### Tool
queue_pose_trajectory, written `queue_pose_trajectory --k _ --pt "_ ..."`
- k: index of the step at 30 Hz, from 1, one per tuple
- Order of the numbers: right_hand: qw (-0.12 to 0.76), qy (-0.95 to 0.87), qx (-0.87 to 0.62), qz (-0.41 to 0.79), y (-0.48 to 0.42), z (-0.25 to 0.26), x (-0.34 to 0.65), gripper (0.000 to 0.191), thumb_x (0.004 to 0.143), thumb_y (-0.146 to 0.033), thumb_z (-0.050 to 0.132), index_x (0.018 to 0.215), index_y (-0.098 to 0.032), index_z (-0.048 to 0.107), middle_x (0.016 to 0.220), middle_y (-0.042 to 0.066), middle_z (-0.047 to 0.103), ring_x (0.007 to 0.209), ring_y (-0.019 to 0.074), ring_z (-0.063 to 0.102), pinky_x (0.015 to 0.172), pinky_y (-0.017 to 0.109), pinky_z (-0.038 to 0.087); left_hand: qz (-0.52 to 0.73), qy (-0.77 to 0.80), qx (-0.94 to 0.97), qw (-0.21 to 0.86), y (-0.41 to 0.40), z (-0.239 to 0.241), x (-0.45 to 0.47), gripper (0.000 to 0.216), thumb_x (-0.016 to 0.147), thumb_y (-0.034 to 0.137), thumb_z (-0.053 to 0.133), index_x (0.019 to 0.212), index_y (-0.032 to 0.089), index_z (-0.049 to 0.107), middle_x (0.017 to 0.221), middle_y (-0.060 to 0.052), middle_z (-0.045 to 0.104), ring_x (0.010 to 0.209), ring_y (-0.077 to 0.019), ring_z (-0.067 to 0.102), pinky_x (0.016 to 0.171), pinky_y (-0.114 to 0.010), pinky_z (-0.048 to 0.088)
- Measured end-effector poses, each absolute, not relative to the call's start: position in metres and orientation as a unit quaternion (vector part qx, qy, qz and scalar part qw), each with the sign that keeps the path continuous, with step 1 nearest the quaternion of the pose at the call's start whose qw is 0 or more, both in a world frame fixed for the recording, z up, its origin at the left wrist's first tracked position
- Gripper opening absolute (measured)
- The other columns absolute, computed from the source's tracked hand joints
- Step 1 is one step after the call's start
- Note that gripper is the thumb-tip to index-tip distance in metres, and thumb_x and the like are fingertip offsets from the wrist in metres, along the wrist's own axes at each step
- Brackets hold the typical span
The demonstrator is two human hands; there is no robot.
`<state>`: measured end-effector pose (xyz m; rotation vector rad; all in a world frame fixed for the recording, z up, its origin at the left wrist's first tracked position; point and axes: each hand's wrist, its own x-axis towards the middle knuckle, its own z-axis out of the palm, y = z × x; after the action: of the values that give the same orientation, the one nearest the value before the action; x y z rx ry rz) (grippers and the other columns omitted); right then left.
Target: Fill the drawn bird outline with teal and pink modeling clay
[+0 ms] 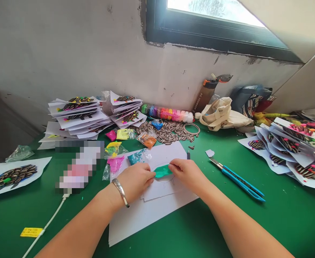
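Note:
A flattened piece of green modelling clay (pixel 163 171) stretches between my two hands over a white sheet of paper (pixel 157 193) with a pencil outline. My left hand (pixel 135 181), a silver bracelet on its wrist, pinches the clay's left edge. At its right edge, the thumb and fingers of my right hand (pixel 186 172) are closed on it. Just beyond my left hand lies a bag of blue clay (pixel 139 156). A dark pen (pixel 189 154) shows its tip end beyond my right hand. More white paper (pixel 130 225) lies beneath the outlined sheet.
Bags of pink (pixel 115 164), yellow and orange clay lie near loose sunflower seeds (pixel 170 132). A blue utility knife (pixel 238 179) rests at right. Stacks of seed-decorated sheets (pixel 79 118) stand on both sides. A brown bottle (pixel 205 95) and a cloth bag (pixel 222 114) are by the wall.

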<state>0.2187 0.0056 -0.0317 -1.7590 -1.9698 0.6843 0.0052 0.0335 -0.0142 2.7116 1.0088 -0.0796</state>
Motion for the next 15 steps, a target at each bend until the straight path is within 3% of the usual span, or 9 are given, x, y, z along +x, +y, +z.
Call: queue_pose_trajectory --k 5,15 --pt "0.233 -0.679 -0.647 0.258 0.006 -0.031 0.224 0.014 0.082 -0.029 0.051 0.085 -0.023 0.063 0.07 -0.003 0.063 0.062 0.0126 0.053 0.056 0.023 0.034 -0.026 0.348 0.929 0.124 0.033 -0.014 0.005 0.022 0.091 0.023 0.045 0.087 0.02 0.067 0.087 -0.005 0.061 0.083 -0.0203 0.058 0.066 -0.029 0.044" --pt "0.208 -0.724 -0.631 0.185 0.013 -0.041 0.229 0.015 0.084 -0.02 0.05 0.074 -0.021 0.062 0.072 -0.001 0.06 0.07 0.0137 0.052 0.062 0.024 0.035 -0.031 0.356 0.926 0.125 0.034 -0.014 0.006 0.023 0.091 0.024 0.045 0.085 0.02 0.067 0.088 -0.005 0.061 0.084 -0.0205 0.058 0.064 -0.028 0.043"
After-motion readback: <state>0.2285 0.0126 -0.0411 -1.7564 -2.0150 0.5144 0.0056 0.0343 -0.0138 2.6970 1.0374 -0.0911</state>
